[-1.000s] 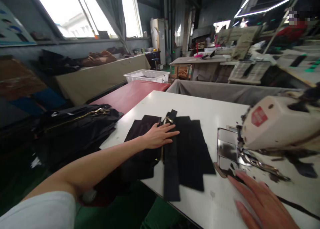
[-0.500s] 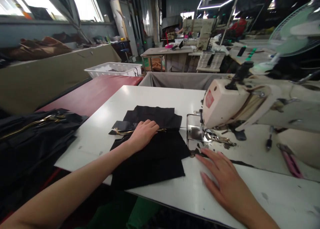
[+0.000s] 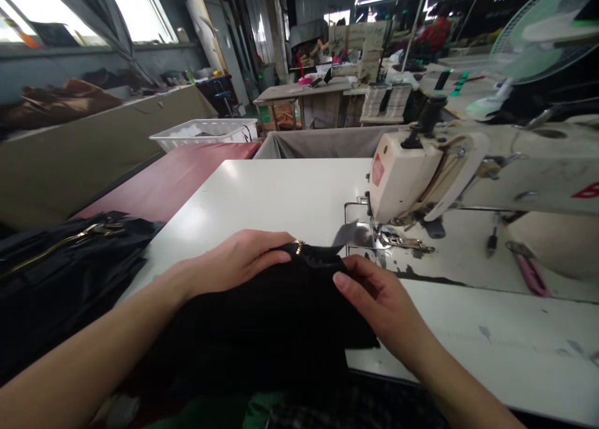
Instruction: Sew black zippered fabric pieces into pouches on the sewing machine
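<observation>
Black fabric (image 3: 281,310) hangs over the front edge of the white table, raised at its top edge between my hands. My left hand (image 3: 248,257) pinches that top edge on the left, beside a short stretch of gold zipper (image 3: 299,247). At the fabric's upper right corner, my right hand (image 3: 374,292) grips it between thumb and fingers. Most of the zipper is hidden in the folded cloth. Just beyond my right hand stands a sewing machine (image 3: 402,173), its metal presser foot and plate (image 3: 362,234) close to the fabric.
More black fabric with a gold zipper (image 3: 70,248) is piled at the left. A red surface (image 3: 178,173) and a white plastic basket (image 3: 206,130) lie beyond it. Pink-handled snips (image 3: 528,270) rest right of the machine on the white table (image 3: 281,192). A fan (image 3: 538,36) stands behind.
The black fabric has been lifted off the tabletop and drawn towards me, its zipper edge now folded up. My right hand, flat on the table before, has taken hold of its corner.
</observation>
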The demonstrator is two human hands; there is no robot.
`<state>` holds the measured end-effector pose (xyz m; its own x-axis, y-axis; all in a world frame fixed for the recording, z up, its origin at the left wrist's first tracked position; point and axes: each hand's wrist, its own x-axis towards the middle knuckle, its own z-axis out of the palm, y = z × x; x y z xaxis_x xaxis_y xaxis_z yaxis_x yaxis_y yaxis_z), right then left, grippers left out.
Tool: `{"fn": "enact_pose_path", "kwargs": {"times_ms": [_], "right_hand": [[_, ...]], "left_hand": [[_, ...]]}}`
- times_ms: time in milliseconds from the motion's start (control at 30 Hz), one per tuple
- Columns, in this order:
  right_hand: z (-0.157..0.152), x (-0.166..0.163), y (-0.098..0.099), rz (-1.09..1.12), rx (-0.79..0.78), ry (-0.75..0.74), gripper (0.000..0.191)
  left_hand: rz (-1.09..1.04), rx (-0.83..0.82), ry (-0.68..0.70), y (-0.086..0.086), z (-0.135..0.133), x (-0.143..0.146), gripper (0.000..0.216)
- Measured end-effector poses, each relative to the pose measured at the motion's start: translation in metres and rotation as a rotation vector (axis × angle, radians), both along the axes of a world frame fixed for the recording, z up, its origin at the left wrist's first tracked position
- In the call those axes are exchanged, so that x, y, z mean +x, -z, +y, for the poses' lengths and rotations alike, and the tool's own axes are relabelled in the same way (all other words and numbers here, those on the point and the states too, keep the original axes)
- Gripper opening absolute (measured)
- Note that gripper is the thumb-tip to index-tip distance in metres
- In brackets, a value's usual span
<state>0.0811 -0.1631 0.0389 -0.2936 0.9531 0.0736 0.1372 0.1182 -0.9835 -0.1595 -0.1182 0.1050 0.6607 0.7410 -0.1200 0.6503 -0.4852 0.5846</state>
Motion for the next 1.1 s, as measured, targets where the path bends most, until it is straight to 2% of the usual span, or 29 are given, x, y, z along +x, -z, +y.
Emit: {"fn": "enact_pose_path", "kwargs": {"times_ms": [67,133,200,300,467,567,633,867,933,1000,1067,1100], "right_hand": [[0.005,-0.003,0.014,-0.091,-0.041,0.036,0.029],[0.006,-0.002,0.025,-0.228,0.064,0.163,0.031],[0.005,0.002,0.031,-0.323,0.185,0.276,0.027],[0.0,0.007,0.032,-0.352,0.266,0.332,0.018],[-0.009,0.014,0.03,-0.298,0.283,0.373,0.004],[-0.013,0.016,0.029,-0.202,0.265,0.41,0.022],[-0.015,0.017,0.029,-0.189,0.316,0.429,0.031],[-0.016,0.024,0.03,-0.359,0.64,0.446,0.032],[-0.016,0.026,0.029,-0.348,0.704,0.445,0.029],[-0.016,0.026,0.026,-0.28,0.631,0.46,0.017],[-0.016,0.024,0.021,-0.192,0.434,0.474,0.002],[-0.017,0.023,0.018,-0.148,0.323,0.475,0.007]], "left_hand": [[0.003,0.024,0.003,0.022,0.007,0.005,0.027],[-0.007,0.084,0.008,0.036,0.007,0.015,0.028],[-0.027,0.167,-0.013,0.041,0.003,0.029,0.032],[-0.062,0.231,-0.021,0.038,-0.005,0.054,0.038],[-0.101,0.168,-0.076,0.035,-0.006,0.079,0.025],[-0.142,0.133,-0.065,0.035,-0.003,0.082,0.023],[-0.176,0.143,-0.046,0.035,-0.003,0.081,0.019],[-0.25,0.113,-0.019,0.04,-0.002,0.083,0.018],[-0.257,0.109,-0.013,0.041,-0.003,0.084,0.018],[-0.254,0.109,-0.003,0.04,-0.004,0.085,0.017],[-0.252,0.103,0.005,0.039,-0.005,0.085,0.017],[-0.255,0.094,0.006,0.039,-0.006,0.085,0.017]]}}
